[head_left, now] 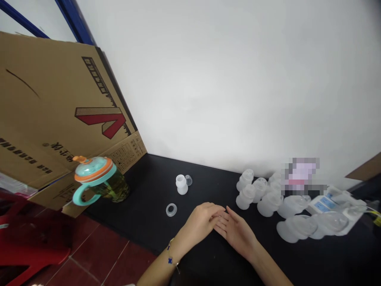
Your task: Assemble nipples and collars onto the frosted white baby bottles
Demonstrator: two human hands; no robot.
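Note:
My left hand (pixel 204 218) and my right hand (pixel 239 237) meet at the fingertips above the black table (pixel 143 218). The left has its fingers stretched, slightly bent, over those of the right. On the right hand, the palm side shows and the fingers lie extended. No object can be seen in either. Beyond them stands a small white open-topped bottle (pixel 182 186), with a clear domed cap (pixel 188 180) just behind it. Nearer to my left hand, a translucent ring-shaped collar (pixel 171 210) with a dark centre lies flat.
Several cloudy plastic bottles (pixel 270 203) with domed caps crowd the right side, beside a white box with blue labels (pixel 326 203). At left stands a jug with a teal and orange lid (pixel 95 171), before a large cardboard box (pixel 53 99). A white wall (pixel 226 79) rises behind.

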